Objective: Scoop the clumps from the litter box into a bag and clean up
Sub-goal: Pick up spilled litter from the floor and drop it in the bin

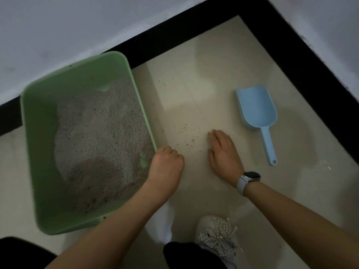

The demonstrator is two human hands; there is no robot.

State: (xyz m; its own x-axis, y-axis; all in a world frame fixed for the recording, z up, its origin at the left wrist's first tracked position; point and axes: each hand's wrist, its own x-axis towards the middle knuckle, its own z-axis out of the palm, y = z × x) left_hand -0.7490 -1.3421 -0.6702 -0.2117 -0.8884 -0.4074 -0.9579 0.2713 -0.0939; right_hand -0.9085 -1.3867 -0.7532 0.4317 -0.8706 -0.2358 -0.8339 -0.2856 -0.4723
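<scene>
A green litter box (38, 144) holding grey litter (99, 140) stands on the beige tile floor at the left. My left hand (167, 162) is curled into a loose fist at the box's near right corner; whether it holds anything is hidden. My right hand (223, 152), with a white-strapped watch on the wrist, lies flat on the floor with fingers together, beside scattered litter grains (186, 133). A light blue scoop (258, 113) lies on the floor to the right of that hand, handle toward me. No bag is in view.
A black baseboard (291, 65) and white walls enclose the corner behind the box and scoop. My white shoe with pearl beads (217, 233) is on the floor near the bottom, close under my arms.
</scene>
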